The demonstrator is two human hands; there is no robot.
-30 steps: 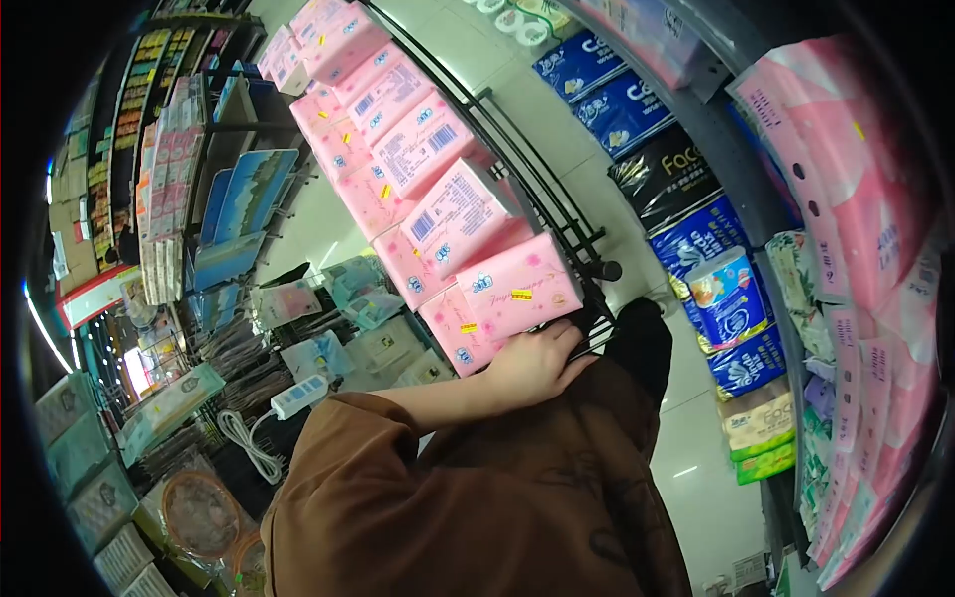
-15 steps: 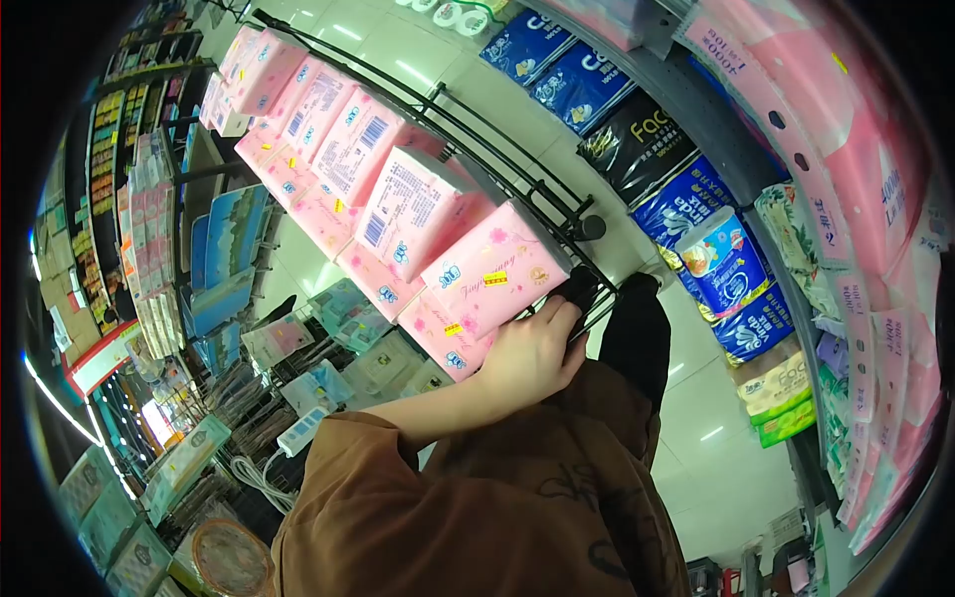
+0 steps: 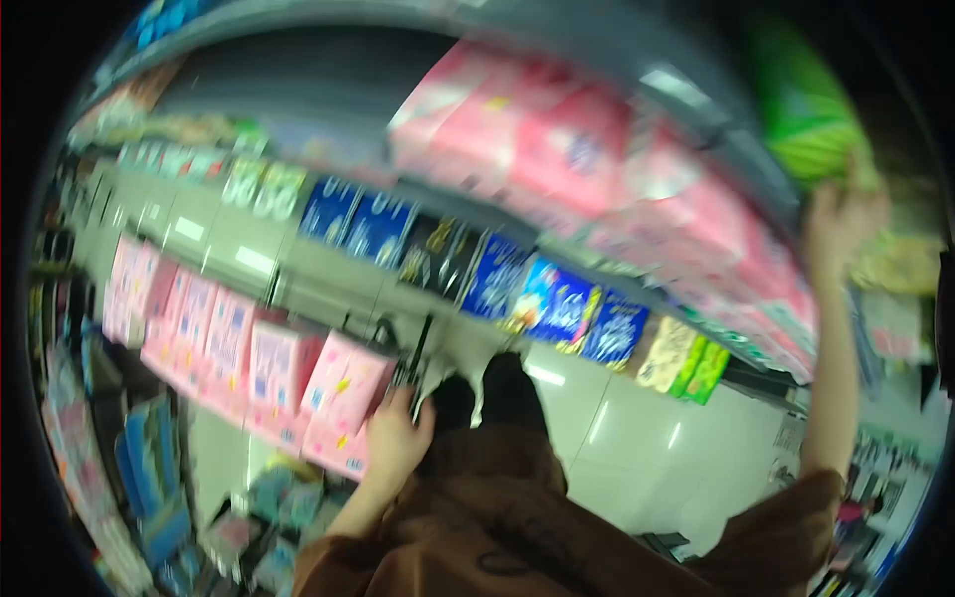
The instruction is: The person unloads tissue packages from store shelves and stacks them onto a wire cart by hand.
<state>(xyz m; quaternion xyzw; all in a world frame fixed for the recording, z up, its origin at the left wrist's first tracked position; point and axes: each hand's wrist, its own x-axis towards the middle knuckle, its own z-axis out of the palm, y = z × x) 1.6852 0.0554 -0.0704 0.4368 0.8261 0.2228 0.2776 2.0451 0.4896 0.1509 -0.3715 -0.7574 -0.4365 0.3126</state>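
My left hand (image 3: 398, 435) is at the near end of a black wire cart (image 3: 403, 373), its fingers curled over the rim beside a pink tissue pack (image 3: 348, 373). More pink tissue packs (image 3: 229, 323) with printed labels stand in a row in the cart. My right arm reaches up at the right, and my right hand (image 3: 844, 221) is at the lower end of a bright green package (image 3: 808, 109) on a shelf. Motion smears that hand, so its grip on the package is unclear.
Large pink packages (image 3: 517, 129) fill the shelf ahead. Below it, blue packs (image 3: 617, 326), black packs (image 3: 438, 259) and green packs (image 3: 699, 370) line the floor's edge. Pale tiles (image 3: 637, 458) lie between shelf and cart. Blue goods (image 3: 154, 478) stand at the left.
The view has swung toward the shelf, shifting the cart to the left. My right hand has come into view, raised at the green package. My left hand stays at the cart's end.
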